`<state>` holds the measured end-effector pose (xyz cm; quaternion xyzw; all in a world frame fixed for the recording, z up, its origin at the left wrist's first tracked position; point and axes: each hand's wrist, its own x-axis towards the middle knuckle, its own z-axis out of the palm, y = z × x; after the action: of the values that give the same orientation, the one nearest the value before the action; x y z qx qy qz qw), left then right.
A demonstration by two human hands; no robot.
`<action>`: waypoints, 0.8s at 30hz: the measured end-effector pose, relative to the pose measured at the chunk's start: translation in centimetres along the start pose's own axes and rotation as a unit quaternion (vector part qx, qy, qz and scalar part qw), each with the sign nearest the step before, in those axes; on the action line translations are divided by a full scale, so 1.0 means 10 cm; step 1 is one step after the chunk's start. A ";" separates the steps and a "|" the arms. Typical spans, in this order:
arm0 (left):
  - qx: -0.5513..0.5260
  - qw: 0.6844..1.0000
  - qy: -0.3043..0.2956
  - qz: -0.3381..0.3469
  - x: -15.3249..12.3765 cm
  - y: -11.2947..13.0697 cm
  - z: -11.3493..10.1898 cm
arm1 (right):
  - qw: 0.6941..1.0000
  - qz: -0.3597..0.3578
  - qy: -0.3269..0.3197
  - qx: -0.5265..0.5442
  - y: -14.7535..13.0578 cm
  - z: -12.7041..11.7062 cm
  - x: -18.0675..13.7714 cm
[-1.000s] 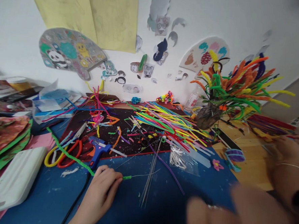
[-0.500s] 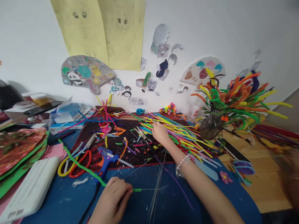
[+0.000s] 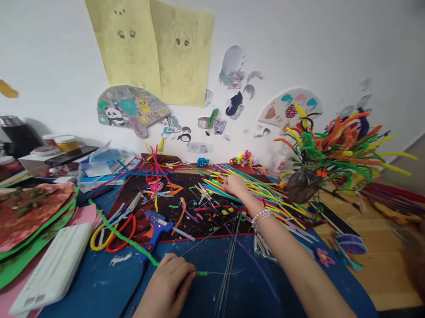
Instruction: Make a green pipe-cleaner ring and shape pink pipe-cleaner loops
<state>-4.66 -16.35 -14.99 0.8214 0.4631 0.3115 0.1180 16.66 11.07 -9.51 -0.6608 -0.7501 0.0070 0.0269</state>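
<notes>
My left hand [image 3: 171,283] rests on the blue mat [image 3: 203,302] near the front edge, fingers pinched on a long green pipe cleaner [image 3: 123,237] whose bare wire tip sticks out to the right. My right hand [image 3: 235,184], with a bead bracelet at the wrist, reaches far forward. Its fingers lie on the heap of coloured pipe cleaners [image 3: 264,193] spread over the black mat [image 3: 181,202]. Whether those fingers grip a strand is not clear. Thin bare wires [image 3: 228,260] lie between my two arms.
A blue glue gun [image 3: 158,225] and yellow and red scissors [image 3: 112,229] lie left of centre. A white box [image 3: 52,267] sits at the front left beside green and red paper sheets [image 3: 17,219]. A vase of pipe-cleaner stems [image 3: 328,142] stands at the right. Another person's blurred hand [image 3: 422,253] shows at the right edge.
My right arm swung from the blurred near foreground out to the pipe cleaner heap and settled there. The left hand stayed pinched on the green pipe cleaner. The view tilted up slightly.
</notes>
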 end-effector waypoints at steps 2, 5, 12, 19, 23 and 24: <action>-0.004 1.000 -0.004 -0.006 -0.01 0.00 0.00 | 1.000 0.007 0.006 0.001 0.03 -0.08 0.01; -0.009 1.000 -0.012 -0.013 0.00 0.00 0.00 | 0.999 0.019 0.026 0.005 0.09 -0.21 0.06; -0.014 0.999 -0.021 -0.025 0.00 0.02 0.00 | 0.991 0.014 0.128 0.024 0.20 -0.52 0.05; -0.007 1.000 -0.010 -0.020 0.02 0.03 -0.02 | 0.957 -0.085 0.270 0.067 0.06 -1.02 -0.21; -0.011 1.000 -0.001 -0.015 0.00 0.02 -0.02 | 0.948 -0.191 0.244 0.075 -0.13 -1.05 -0.56; -0.012 1.000 0.001 -0.013 -0.01 0.02 -0.01 | 0.947 -0.230 0.213 0.071 -0.17 -0.99 -0.68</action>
<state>-4.63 -16.58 -14.82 0.8134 0.4700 0.3165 0.1315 16.32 3.82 0.25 -0.4523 -0.8562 -0.0867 0.2340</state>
